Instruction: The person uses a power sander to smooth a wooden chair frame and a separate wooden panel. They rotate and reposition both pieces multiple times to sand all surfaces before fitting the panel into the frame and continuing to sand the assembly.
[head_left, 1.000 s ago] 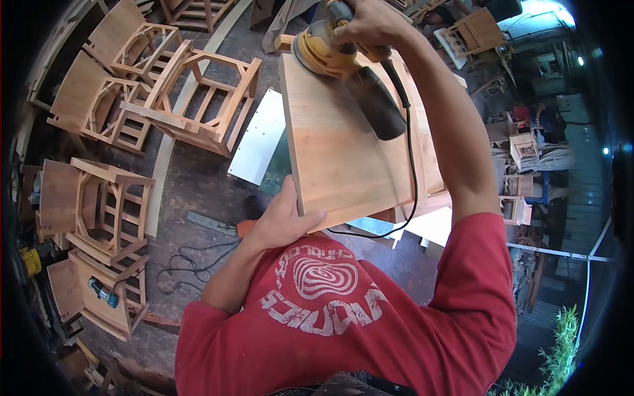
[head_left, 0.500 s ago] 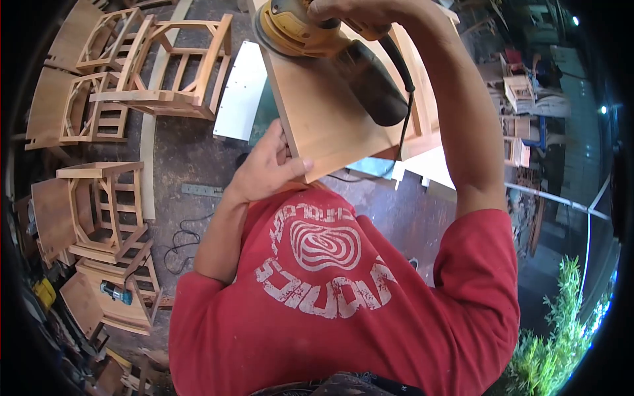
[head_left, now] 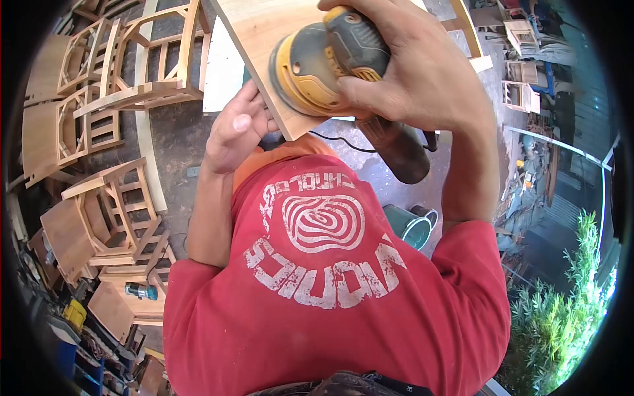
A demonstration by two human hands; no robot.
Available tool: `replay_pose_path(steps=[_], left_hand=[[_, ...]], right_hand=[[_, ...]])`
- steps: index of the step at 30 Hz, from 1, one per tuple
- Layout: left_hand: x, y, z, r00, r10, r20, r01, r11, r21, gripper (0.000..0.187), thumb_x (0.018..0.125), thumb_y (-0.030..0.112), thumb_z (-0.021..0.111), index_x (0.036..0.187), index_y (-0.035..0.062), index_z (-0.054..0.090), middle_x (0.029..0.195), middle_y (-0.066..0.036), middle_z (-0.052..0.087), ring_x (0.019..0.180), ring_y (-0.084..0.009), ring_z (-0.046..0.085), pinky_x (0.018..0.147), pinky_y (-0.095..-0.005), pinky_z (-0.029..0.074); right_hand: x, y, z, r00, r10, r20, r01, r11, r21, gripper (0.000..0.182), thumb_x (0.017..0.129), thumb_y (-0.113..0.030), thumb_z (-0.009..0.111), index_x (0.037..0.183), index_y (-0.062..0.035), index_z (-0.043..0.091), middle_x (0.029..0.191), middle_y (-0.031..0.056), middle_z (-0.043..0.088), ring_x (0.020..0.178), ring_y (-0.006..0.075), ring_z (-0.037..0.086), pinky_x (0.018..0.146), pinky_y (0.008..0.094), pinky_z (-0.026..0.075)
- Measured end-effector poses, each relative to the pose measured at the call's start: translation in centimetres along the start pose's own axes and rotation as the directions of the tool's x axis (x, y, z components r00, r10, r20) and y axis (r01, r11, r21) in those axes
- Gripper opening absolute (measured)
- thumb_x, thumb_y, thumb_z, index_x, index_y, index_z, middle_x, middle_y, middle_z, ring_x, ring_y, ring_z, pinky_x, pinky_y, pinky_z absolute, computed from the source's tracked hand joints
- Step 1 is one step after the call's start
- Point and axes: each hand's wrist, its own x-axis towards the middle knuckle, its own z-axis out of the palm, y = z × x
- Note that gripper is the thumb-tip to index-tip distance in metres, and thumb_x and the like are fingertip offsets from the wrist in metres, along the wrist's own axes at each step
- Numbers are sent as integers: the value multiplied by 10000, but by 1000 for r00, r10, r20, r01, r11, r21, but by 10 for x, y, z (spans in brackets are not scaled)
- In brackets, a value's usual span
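Note:
My right hand is wrapped over the top of a yellow and black orbital sander, whose round pad sits on a light wooden panel near its closest corner. The sander's dark dust canister sticks out past the panel toward my body. My left hand is at the panel's left edge, thumb raised off the wood and fingers loosely spread. Its fingertips are right at the edge, partly hidden by it. A black cord runs below the panel.
Several wooden chairs stand on the left, one bearing a teal power tool. A white board lies beyond my left hand. A green bucket stands on the floor by my right side. Leafy plants are at lower right.
The sander in my right hand has come toward me, down to the panel's near corner. My left thumb has lifted off the panel's top. The view has shifted, bringing a bucket into sight.

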Motion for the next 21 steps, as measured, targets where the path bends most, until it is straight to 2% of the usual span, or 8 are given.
replay_pose_path(steps=[2,7,9,10,12,15,17,21], left_hand=[[0,2,1,999,1,-44,1,1000,27,1079,876,587,616,1590,-95,181,1582,-240,392,1418,-335,486,1137,-450,422],[-3,-5,3,998,37,-59,-34,998,53,1074,912,651,544,1597,-88,170,1595,-254,378,1450,-338,441,1180,-467,368],[-5,-7,12,988,67,-141,-78,994,-75,1029,966,663,474,1605,-79,157,1612,-263,353,1490,-355,380,1225,-482,298],[-9,-11,10,985,92,-143,-108,988,-109,1005,997,673,422,1613,-69,137,1631,-255,330,1515,-355,336,1251,-499,240],[-12,-8,19,961,66,-270,-62,998,21,1092,953,754,459,1622,-41,122,1660,-192,292,1532,-352,296,1244,-531,254],[-17,-12,20,951,75,-299,-72,997,19,1021,980,728,438,1631,-2,147,1670,-165,278,1540,-334,279,1223,-554,286],[-17,-11,23,919,108,-380,-94,994,54,1036,978,710,474,1607,-52,165,1640,-197,331,1520,-334,331,1240,-502,268],[-12,-10,22,927,100,-361,-58,990,126,988,994,646,498,1607,-50,155,1643,-206,320,1519,-345,338,1218,-506,315]], right_hand=[[-8,13,9,1000,19,-3,-19,1000,10,639,822,-397,755,1347,-78,582,1143,235,611,1065,405,633,928,454,503],[-24,9,5,995,101,18,-101,995,-23,675,796,-351,754,1384,-76,567,1193,263,625,1118,415,640,963,458,516],[-24,28,26,998,-56,-21,57,997,60,626,760,-347,765,1345,-171,627,1064,239,670,952,385,712,852,455,580],[-25,31,47,954,-175,-242,191,981,42,513,810,-328,736,1298,-193,653,979,232,638,851,376,710,767,475,584],[-27,22,55,916,-214,-340,238,971,32,466,796,-266,696,1235,-108,683,1028,291,641,842,408,712,719,492,587],[-25,16,55,943,-118,-311,155,983,98,443,800,-261,677,1190,-49,684,1035,299,657,884,391,713,708,481,584],[-22,21,57,945,-87,-314,123,988,98,590,813,-271,727,1384,-172,617,1007,274,646,851,391,722,724,503,585],[-20,48,55,944,31,-327,3,995,101,612,817,-290,700,1414,-199,601,1039,274,660,865,392,726,741,493,590]])
